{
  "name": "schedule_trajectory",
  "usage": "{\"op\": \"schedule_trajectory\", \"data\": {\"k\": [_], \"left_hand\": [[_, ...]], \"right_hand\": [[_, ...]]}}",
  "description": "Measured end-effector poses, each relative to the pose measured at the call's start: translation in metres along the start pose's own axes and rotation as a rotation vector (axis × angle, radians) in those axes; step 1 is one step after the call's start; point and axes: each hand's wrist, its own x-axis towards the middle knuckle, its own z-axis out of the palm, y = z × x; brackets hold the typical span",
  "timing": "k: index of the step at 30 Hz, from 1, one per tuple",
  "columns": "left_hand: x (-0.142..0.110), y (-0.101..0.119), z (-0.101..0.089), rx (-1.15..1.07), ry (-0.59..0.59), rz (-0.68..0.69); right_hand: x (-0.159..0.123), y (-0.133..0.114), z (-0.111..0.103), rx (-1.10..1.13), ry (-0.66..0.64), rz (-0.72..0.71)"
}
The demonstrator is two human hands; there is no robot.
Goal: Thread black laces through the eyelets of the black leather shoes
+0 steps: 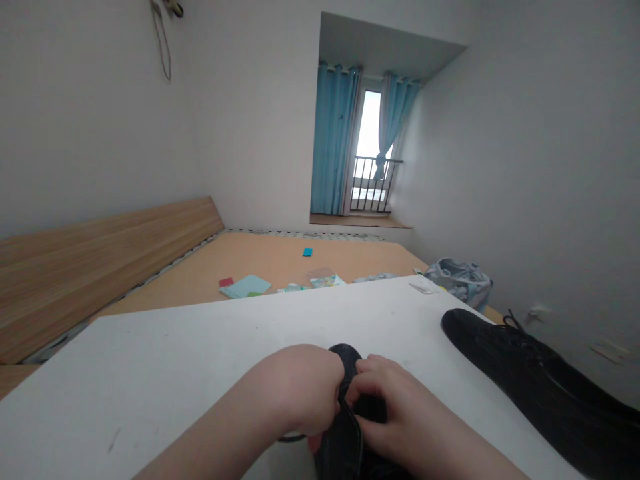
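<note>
Head view: left hand and right hand curl over the shoe, lower centre, each grip's hold indeterminable; work appears unfinished. Right: laced shoe, untouched.

The bare left hand hides most of its fingers, so what they hold, if anything, is hard to tell. The bottom edge crops the round-toed black shoe beneath; a long black lace-up shoe runs past the right edge.

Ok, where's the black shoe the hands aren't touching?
In the head view, the black shoe lies at lower right on the white table, right of the right hand and below the grey bag.
</note>
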Motion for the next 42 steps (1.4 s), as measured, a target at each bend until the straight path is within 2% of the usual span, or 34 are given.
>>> {"op": "schedule_trajectory", "data": {"k": [5, 8, 11, 13, 16, 17, 19, 21, 24, 28, 32, 35, 38, 42], "left_hand": [[-0.004, 0.001, -0.004, 0.067, -0.063, -0.02], [-0.008, -0.003, -0.008, 0.023, -0.123, -0.035], [-0.013, -0.008, -0.013, -0.135, -0.127, 0.023], [-0.014, -0.008, -0.015, -0.207, -0.013, 0.09], [-0.012, -0.002, -0.015, -0.274, 0.284, 0.211], [-0.01, 0.0, -0.013, -0.309, 0.337, 0.251], [-0.006, 0.005, -0.01, -0.378, 0.34, 0.294], [0.0, 0.009, -0.006, -0.377, 0.324, 0.27], [0.006, 0.009, -0.002, -0.33, 0.336, 0.229], [0.012, 0.004, 0.0, -0.398, 0.29, 0.278], [0.015, 0.002, 0.002, -0.436, 0.391, 0.23], [0.015, 0.006, 0.002, -0.385, 0.464, 0.196], [0.018, 0.009, 0.001, -0.362, 0.51, 0.213], [0.025, 0.009, 0.001, -0.438, 0.609, 0.25]], "right_hand": [[-0.002, 0.006, 0.003, 0.12, 0.055, 0.01], [-0.003, 0.017, -0.002, 0.321, 0.12, 0.005], [-0.003, 0.027, -0.013, 0.628, 0.25, 0.008], [-0.005, 0.03, -0.021, 0.888, 0.292, -0.005], [-0.009, 0.03, -0.026, 1.121, 0.279, -0.045], [-0.01, 0.03, -0.026, 1.106, 0.278, -0.045], [-0.011, 0.027, -0.024, 0.985, 0.279, -0.011], [-0.01, 0.026, -0.02, 0.855, 0.262, 0.026], [-0.007, 0.025, -0.018, 0.789, 0.228, 0.039], [-0.006, 0.028, -0.021, 0.831, 0.159, 0.089], [-0.006, 0.03, -0.022, 1.027, 0.062, 0.111], [-0.004, 0.029, -0.019, 1.064, 0.128, 0.13], [-0.002, 0.029, -0.017, 1.012, 0.23, 0.084], [-0.001, 0.033, -0.016, 0.99, 0.282, 0.029]]}}
